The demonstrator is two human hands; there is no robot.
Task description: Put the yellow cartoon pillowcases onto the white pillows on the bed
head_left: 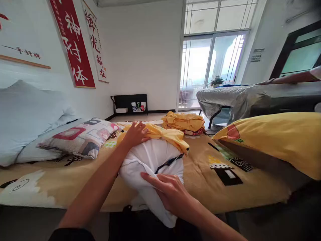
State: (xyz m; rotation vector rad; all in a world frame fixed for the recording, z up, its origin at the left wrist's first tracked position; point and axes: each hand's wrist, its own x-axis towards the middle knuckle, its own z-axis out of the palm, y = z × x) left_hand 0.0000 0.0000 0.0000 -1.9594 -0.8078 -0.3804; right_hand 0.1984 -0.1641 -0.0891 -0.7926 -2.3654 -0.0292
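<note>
A white pillow [147, 157] lies in front of me, its far end inside a yellow pillowcase [168, 134]. The near part of the pillow sticks out of the case and hangs over the sofa's front edge. A dark strip shows in a fold of the white fabric. My left hand [136, 134] is closed on the case near its opening, at the far left side of the pillow. With thumb and fingers my right hand [167, 190] pinches the white pillow's near part.
Tan patterned cloth [198, 187] covers the surface beneath. A patterned cushion [82, 135] and white cushions [32, 117] lie left. Folded yellow fabric [184, 122] sits behind; a yellow pillow [273, 137] lies right. Beyond it, another person's arm [293, 78] rests on a plastic-covered table [238, 97].
</note>
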